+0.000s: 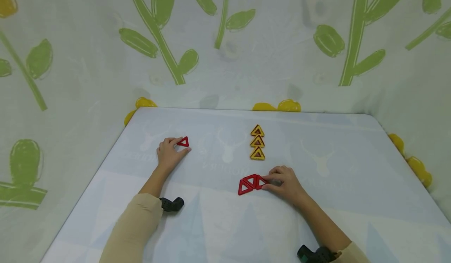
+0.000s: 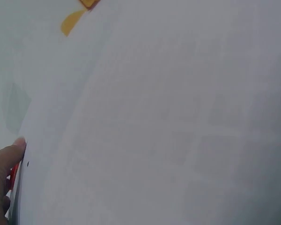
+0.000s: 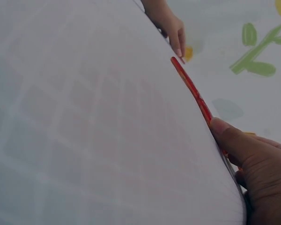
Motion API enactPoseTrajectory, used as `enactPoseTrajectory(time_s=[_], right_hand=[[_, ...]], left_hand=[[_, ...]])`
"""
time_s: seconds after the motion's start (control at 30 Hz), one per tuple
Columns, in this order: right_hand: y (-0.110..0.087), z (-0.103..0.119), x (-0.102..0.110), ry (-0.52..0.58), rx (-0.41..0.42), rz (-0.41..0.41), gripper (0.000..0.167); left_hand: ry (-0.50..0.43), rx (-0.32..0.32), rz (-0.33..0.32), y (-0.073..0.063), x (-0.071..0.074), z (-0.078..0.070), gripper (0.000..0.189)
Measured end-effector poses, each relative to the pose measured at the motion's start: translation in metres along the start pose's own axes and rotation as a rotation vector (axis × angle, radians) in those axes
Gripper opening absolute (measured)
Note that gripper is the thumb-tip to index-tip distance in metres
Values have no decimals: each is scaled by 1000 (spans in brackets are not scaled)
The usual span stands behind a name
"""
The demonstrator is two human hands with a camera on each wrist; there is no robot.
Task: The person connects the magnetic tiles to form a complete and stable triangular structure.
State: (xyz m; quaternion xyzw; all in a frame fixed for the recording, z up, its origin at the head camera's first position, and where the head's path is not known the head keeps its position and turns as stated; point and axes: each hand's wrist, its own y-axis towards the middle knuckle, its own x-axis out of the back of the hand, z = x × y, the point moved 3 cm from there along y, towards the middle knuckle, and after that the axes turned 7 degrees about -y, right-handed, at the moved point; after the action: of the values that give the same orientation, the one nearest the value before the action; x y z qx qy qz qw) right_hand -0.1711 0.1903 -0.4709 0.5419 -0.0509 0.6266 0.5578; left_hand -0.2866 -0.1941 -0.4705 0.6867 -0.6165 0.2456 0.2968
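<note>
At the left of the table, my left hand [image 1: 170,153] holds a single red triangle frame [image 1: 184,142] between its forefinger and thumb. Nearer the middle, my right hand [image 1: 286,184] pinches the rightmost of three red triangle frames, the right-hand red triangle [image 1: 258,182]. That piece touches the middle red triangle [image 1: 251,180], which in turn adjoins the left red triangle [image 1: 243,187], forming a low strip. In the right wrist view the red strip [image 3: 192,88] appears edge-on, flat on the table. The left wrist view shows only a sliver of red triangle [image 2: 13,176] behind my thumb.
Three yellow triangles with dark centres, the middle yellow triangle [image 1: 257,145] among them, stand in a column beyond the red strip. The pale patterned table [image 1: 211,224] ends at a flower-printed curtain [image 1: 246,71]. A black wrist device [image 1: 172,204] sits by the left sleeve.
</note>
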Motion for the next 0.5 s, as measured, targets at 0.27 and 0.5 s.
enactPoseTrajectory(time_s=[0.27,0.5], right_hand=[[0,0,1,7,-21,7,27],[1,1,1,1,-24,6,26]], left_hand=[[25,-8,-8,-2,-1,-4,51],[39,-36,19,-2,-2,-5,48]])
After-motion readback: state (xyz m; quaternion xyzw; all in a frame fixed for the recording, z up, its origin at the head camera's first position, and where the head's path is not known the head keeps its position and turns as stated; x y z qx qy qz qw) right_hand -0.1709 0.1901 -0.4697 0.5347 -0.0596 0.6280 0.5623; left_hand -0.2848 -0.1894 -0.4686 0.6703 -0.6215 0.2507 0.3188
